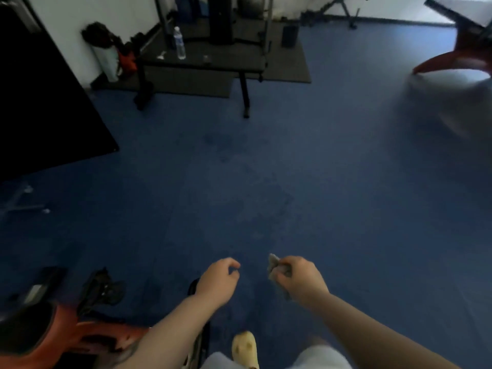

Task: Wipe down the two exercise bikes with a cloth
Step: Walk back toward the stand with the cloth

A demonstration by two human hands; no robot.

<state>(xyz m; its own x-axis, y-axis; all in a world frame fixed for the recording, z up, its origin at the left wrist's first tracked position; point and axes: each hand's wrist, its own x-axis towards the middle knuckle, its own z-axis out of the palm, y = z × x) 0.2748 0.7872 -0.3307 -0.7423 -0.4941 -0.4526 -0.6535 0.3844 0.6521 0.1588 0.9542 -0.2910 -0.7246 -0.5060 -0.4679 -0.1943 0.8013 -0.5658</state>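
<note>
Nearest, at six o'clock: a pale yellow foam clog (246, 348) on dark blue matte carpet floor (292, 182). Just beyond, both hands in mid-air, side by side, well apart from either bike. Left hand (217, 280) loosely curled, holding nothing. Right hand (299, 278) pinching a small crumpled grey cloth (274, 265), soft and bunched, one corner poking up past the fingertips.

At eight o'clock, close beside the left forearm: the orange-and-black hard-shelled exercise bike (80, 334), glossy moulded body, long axis seemingly running left to right along the bottom edge; black pedal (103, 288) above it. Nearer the empty left hand than the cloth hand, so reaching it probably calls for a swing of the right arm across.

At two o'clock, far off and blurred: second orange-framed exercise bike (458, 57).

At eleven o'clock, farthest: black metal bench (202, 61) carrying a clear plastic water bottle (180, 43).
</note>
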